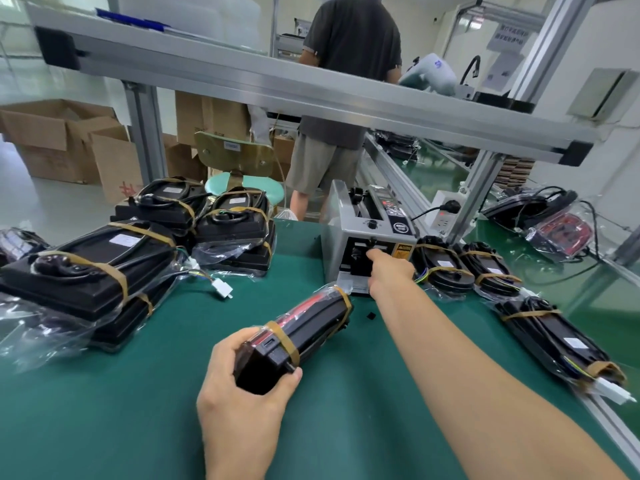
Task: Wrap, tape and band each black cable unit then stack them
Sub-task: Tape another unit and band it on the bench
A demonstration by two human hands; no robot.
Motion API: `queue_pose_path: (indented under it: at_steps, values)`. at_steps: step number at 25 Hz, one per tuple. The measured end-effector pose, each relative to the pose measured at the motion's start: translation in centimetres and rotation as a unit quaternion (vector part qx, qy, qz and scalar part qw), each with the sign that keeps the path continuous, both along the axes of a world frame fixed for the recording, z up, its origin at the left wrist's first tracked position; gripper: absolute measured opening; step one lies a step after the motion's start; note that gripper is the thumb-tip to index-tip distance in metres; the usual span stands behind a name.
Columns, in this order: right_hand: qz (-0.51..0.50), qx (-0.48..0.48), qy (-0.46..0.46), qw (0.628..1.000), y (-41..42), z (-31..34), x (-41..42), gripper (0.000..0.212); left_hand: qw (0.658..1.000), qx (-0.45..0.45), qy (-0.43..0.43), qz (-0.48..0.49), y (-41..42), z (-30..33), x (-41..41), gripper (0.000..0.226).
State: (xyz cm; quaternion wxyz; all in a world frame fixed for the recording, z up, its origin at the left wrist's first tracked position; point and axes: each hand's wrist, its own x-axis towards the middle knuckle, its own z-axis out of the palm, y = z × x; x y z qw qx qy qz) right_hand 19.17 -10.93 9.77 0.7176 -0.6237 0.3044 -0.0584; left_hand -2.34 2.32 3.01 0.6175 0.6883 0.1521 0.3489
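My left hand (242,386) grips the near end of a black cable unit (304,332) that lies on edge on the green table, with two tan bands round it, red showing on its top and clear wrap at its far end. My right hand (388,271) reaches out to the front slot of the grey tape dispenser (363,233); its fingers are curled at the outlet and what they hold is hidden. Banded black units are stacked at the left (86,271) and back left (232,223). More units lie at the right (554,341) and beside the dispenser (443,268).
A white connector (223,289) on a wire trails from the left stack. A person (346,91) stands behind the bench under an aluminium shelf beam (311,95). A power strip (446,209) and a wrapped red-and-black unit (554,223) sit far right. Cardboard boxes stand on the floor at the left.
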Motion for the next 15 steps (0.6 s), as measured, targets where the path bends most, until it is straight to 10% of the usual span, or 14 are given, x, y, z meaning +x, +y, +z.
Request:
queue_pose_path:
  at_steps: [4,8,15]
  values:
    - [0.172,-0.01,-0.057,0.983,0.8,2.7,-6.4,0.022,1.0,-0.014,0.006,0.007,-0.6,-0.1,-0.1,0.067]
    - [0.418,-0.045,-0.166,0.892,1.8,2.8,-16.5,0.009,1.0,0.002,0.01,0.024,-1.3,0.1,0.0,0.065]
    - [0.421,-0.129,-0.183,0.879,2.3,0.9,-18.7,0.018,1.0,0.005,0.018,0.025,-1.7,0.9,-0.5,0.057]
